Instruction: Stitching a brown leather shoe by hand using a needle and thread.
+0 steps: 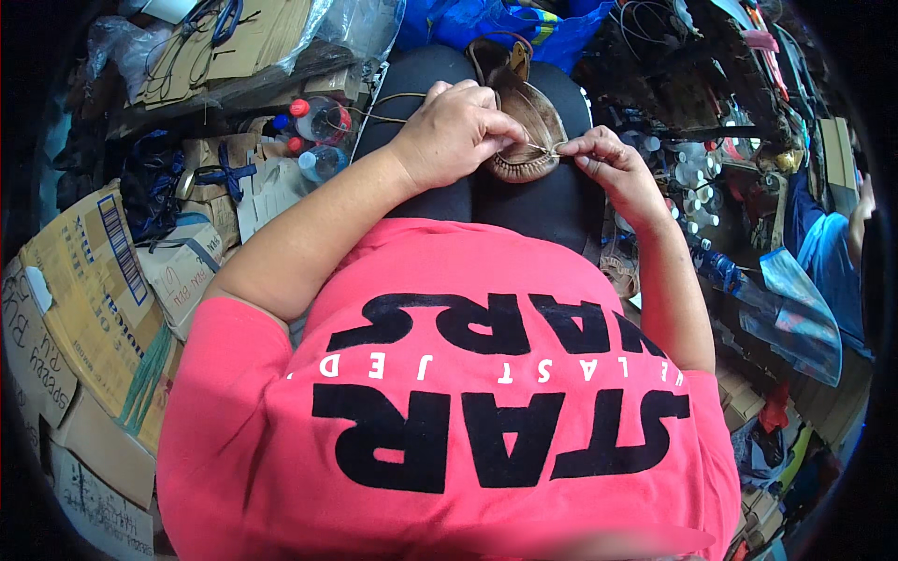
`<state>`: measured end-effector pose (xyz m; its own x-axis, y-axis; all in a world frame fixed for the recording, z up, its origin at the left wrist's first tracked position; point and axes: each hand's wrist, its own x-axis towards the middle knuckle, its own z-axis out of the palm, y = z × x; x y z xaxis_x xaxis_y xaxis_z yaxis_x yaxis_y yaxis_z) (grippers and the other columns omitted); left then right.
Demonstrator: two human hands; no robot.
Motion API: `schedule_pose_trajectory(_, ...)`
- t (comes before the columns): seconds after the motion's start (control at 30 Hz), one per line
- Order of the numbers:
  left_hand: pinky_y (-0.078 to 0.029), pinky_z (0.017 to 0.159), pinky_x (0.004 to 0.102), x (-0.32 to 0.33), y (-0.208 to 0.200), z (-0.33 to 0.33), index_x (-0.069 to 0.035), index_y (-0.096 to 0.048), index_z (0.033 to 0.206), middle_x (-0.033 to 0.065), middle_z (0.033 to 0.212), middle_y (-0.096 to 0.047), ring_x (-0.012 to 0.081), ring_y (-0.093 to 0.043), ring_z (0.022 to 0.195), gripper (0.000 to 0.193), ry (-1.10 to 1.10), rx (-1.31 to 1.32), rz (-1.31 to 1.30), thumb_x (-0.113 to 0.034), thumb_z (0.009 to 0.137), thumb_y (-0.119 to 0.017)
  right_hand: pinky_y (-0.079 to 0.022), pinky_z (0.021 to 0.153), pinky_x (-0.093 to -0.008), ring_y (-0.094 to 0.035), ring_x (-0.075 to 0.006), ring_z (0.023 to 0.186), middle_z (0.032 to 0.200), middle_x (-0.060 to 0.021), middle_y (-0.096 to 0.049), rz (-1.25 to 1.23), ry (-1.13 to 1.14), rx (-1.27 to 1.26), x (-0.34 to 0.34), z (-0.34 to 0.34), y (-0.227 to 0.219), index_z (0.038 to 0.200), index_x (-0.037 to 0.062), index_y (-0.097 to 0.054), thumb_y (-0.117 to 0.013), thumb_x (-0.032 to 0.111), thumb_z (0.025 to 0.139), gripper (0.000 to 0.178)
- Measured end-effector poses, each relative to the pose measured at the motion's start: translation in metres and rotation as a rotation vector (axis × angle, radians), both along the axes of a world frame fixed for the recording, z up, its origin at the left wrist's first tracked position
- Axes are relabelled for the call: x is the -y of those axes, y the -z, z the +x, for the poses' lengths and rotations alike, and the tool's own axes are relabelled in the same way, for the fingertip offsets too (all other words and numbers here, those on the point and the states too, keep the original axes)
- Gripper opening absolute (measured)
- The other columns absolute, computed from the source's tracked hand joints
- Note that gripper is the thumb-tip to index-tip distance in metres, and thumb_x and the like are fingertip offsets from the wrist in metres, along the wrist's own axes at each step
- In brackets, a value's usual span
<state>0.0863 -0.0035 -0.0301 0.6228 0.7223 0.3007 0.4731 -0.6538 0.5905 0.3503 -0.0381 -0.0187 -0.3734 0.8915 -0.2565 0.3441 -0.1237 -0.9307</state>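
Observation:
A brown leather moccasin (533, 117) lies across my thighs, its rounded toe toward me. Gathered stitches run along the toe's edge. My left hand (454, 131) reaches over the shoe's left side, its fingers closed on a pale thread (541, 148) by the toe. On the shoe's right, my right hand (617, 170) pinches the same thread between thumb and forefinger. The thread crosses the short gap between both fingertips, just above the stitched edge. A further strand trails left from behind my left hand. Whether a needle is in either hand, I cannot tell.
Plastic bottles (323, 164) with red and blue caps stand left of my legs. Cardboard boxes (103, 299) are stacked at the left. A blue bag (552, 33) lies beyond my knees. More bottles (692, 168) crowd the right. Another person's blue clothing (828, 252) shows at far right.

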Motion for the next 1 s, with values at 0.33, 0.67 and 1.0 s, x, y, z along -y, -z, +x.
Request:
schedule_pose_trajectory(0.33,-0.044,0.071,0.0384,-0.023,0.007,0.010,-0.015,-0.071,0.087,0.0044,0.073,-0.057,0.0259,-0.055,0.077,0.010,0.168,0.041,-0.008,-0.012,0.078,-0.068,-0.041,0.089,-0.0237,-0.053,-0.0114,0.094,0.092,-0.0004,-0.057,0.007,-0.055,-0.011,-0.012,0.003,0.004,0.103,0.0058,-0.071,-0.060,-0.001,0.085,0.022)
schedule_pose_trajectory(0.67,-0.043,0.078,0.0368,-0.008,0.001,0.000,-0.017,-0.072,0.090,0.0006,0.077,-0.060,0.0219,-0.057,0.081,0.014,0.141,0.001,0.001,-0.014,0.076,-0.071,-0.042,0.085,-0.0232,-0.054,-0.0111,0.090,0.091,-0.0010,-0.059,0.008,0.050,0.016,0.009,0.002,0.002,0.106,0.0086,-0.072,-0.065,0.001,0.084,0.024)
schedule_pose_trajectory(1.0,-0.038,0.081,0.0353,-0.002,0.002,0.000,-0.019,-0.073,0.083,-0.0027,0.080,-0.061,0.0179,-0.055,0.091,0.009,-0.012,-0.017,0.011,-0.016,0.074,-0.073,-0.042,0.085,-0.0226,-0.054,-0.0103,0.091,0.091,0.0001,-0.057,-0.017,0.080,-0.051,0.010,0.004,0.008,0.105,0.0063,-0.071,-0.065,0.003,0.084,0.022)
